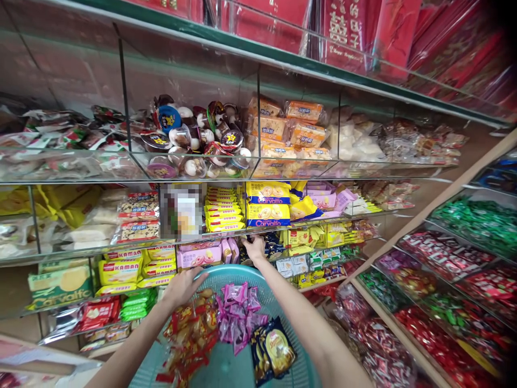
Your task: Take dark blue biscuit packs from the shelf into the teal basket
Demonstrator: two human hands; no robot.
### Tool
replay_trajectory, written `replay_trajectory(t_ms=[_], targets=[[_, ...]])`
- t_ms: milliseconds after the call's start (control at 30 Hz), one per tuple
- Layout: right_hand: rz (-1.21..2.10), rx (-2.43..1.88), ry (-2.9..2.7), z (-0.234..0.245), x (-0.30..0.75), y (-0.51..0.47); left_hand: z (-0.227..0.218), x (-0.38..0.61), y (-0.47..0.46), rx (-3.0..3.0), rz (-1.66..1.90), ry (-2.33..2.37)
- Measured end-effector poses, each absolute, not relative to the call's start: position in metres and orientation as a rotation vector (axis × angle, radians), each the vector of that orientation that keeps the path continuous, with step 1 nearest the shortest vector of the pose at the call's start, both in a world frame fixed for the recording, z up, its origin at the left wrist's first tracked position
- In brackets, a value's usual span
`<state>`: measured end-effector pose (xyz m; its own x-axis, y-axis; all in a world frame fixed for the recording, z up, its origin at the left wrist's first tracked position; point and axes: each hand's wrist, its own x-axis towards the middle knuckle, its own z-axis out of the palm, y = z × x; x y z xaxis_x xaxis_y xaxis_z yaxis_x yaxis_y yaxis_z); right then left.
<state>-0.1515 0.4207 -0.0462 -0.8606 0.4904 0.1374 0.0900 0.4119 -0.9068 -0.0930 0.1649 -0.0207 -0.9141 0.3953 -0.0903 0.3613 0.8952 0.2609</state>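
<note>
My left hand (183, 285) grips the far rim of a teal plastic basket (230, 272), fingers curled over it. Inside lie orange-red snack packets (189, 334), pink wrapped sweets (238, 312) and dark blue biscuit packs (272, 350). My right hand (254, 248) reaches past the basket into a glass shelf compartment, its fingers bent down among dark blue packets (274, 245). What the fingers hold, if anything, is hidden.
Glass shelves run in tiers ahead, filled with pink wafer packs (200, 256), yellow Carvalfo boxes (266, 210), Kaman packs (121, 269) and jelly cups (194, 140). Slanted bins of green and red wrapped sweets (444, 258) stand at right. Red packages hang above.
</note>
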Motion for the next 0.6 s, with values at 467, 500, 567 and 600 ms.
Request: replay_trajectory(t_ms=[467,500,567,600], targets=[[1.686,-0.503,-2.173,-0.014,-0.09,0.457,-0.022,-0.094,0.165,0.586,0.343,2.92],[1.71,-0.495,-2.185,-0.009,-0.076,0.462,-0.021,-0.094,0.165,0.583,0.34,2.917],[1.756,-0.468,-2.234,0.002,-0.046,0.472,-0.02,-0.093,0.165,0.57,0.336,2.91],[1.777,-0.45,-2.277,0.007,-0.031,0.476,-0.019,-0.093,0.166,0.564,0.337,2.907]])
